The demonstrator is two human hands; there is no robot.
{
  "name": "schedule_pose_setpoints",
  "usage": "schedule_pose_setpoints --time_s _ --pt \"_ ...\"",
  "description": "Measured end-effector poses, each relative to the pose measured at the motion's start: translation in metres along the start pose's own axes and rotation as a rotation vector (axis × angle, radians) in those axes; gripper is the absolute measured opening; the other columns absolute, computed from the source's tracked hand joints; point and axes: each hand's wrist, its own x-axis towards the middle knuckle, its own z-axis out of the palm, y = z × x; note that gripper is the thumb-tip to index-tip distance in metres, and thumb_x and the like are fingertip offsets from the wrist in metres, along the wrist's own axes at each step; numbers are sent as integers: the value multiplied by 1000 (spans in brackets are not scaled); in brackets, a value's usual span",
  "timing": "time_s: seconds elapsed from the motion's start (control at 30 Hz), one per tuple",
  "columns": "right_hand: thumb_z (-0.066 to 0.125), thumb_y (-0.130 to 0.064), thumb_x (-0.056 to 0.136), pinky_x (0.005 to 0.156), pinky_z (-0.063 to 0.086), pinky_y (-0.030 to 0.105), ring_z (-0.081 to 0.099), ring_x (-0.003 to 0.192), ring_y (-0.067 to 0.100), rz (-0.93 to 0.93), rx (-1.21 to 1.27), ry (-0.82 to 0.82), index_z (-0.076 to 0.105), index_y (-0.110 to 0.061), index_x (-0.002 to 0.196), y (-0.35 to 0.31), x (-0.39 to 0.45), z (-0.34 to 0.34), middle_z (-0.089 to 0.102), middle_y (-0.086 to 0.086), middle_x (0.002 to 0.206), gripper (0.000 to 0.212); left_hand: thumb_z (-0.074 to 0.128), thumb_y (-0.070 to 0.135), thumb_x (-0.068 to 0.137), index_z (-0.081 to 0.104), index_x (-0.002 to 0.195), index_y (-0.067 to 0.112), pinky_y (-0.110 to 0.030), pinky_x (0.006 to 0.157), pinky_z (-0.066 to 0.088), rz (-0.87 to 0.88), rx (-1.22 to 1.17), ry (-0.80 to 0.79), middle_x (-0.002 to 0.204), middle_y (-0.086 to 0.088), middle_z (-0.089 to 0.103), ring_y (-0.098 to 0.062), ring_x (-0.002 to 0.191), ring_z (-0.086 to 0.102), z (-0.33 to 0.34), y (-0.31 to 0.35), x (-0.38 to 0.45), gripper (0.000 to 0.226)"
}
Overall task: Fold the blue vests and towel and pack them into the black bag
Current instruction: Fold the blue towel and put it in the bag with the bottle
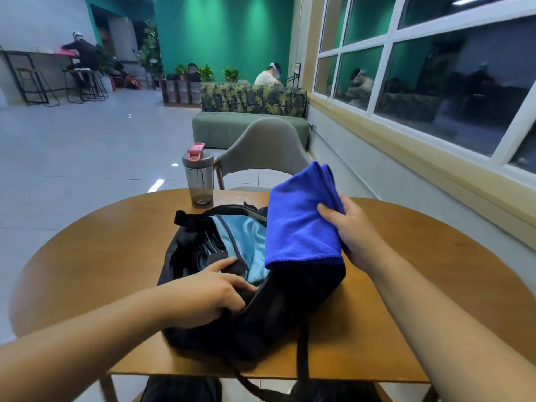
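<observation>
Black bag (290, 303) lies on the near part of a round wooden table (116, 256), mouth open toward the far side, one strap hanging off the near edge.

Left hand (208, 291) at the near lip of the opening: fingers curled over the black rim and gripping it, index finger stretched out along the edge. The mouth gapes wide.

Inside the opening, a light blue vest (249, 242) with dark trim, folded, lying against the bag's interior. Only one vest clearly made out; whether more lie beneath it cannot be told.

Right hand (351, 230) beside the bag's right side, pinching a folded blue towel (298, 224), thumb on the front face, fingers behind. Towel stands tilted over the bag's right rim, lower hem touching or just at the black fabric, upper end raised above the table.

Behind the bag, grey water bottle (200, 178) with pink lid, upright on the table's far edge.

Beyond: grey chair (266, 146), green sofa (214, 129), windows at right, seated people in the distance.
</observation>
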Motion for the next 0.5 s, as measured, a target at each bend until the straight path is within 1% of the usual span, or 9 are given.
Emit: schedule_pose_setpoints --time_s 0.07,0.13,0.23,0.27,0.3,0.33,0.37,0.43,0.5 --pt "57 -15 95 88 55 37 66 104 22 6 21 -16 58 -16 121 1 6 10 68 5 116 26 51 8 88 67 97 23 -32 117 -12 -60 23 -21 137 12 52 12 136 16 -9 -1 -12 23" --pt "58 -17 95 89 55 41 67 103 22 10 25 -32 58 -18 119 3 12 19 68 5 115 24 52 16 93 65 108 28 -32 117 -14 -101 3 -97 135 16 53 10 138 17 -19 4 -15 23" --pt "57 -17 96 87 55 41 67 99 23 22 19 -53 60 -18 112 4 21 36 67 9 115 17 60 32 91 60 115 39 -25 115 -14 -203 -229 -196 134 27 47 28 127 9 -40 13 -13 24" --pt "56 -16 96 87 55 41 67 99 25 26 45 -66 59 -16 112 5 25 42 67 11 115 16 63 36 89 61 113 41 -17 113 -8 -261 -334 -205 129 31 47 33 119 15 -49 14 -13 25" --pt "55 -15 96 88 54 43 66 100 27 34 75 -79 59 -14 113 7 27 46 67 13 115 17 66 39 86 63 108 41 -9 111 6 -301 -433 -166 119 34 52 32 112 28 -56 15 -12 22" --pt "54 -15 97 88 53 44 66 99 28 47 116 -96 58 -13 115 8 29 51 67 12 113 19 68 40 84 66 99 39 -5 102 26 -336 -518 -73 106 33 59 23 103 45 -63 14 -9 15" --pt "53 -15 97 87 53 43 67 96 26 68 148 -108 58 -13 116 10 31 56 68 11 110 20 69 40 83 67 89 35 -9 87 41 -380 -569 64 93 25 65 12 90 57 -68 14 -5 9" --pt "50 -16 99 84 54 38 67 92 22 121 170 -141 57 -12 120 15 34 66 69 7 108 22 69 39 82 61 72 29 -18 63 44 -481 -493 400 71 9 63 -2 67 57 -69 6 4 17" --pt "45 -14 101 81 54 31 66 95 22 183 114 -178 54 -8 124 26 37 72 66 10 114 26 69 35 83 50 68 29 -22 59 37 -524 -276 630 65 8 51 -6 64 47 -63 -1 18 25"
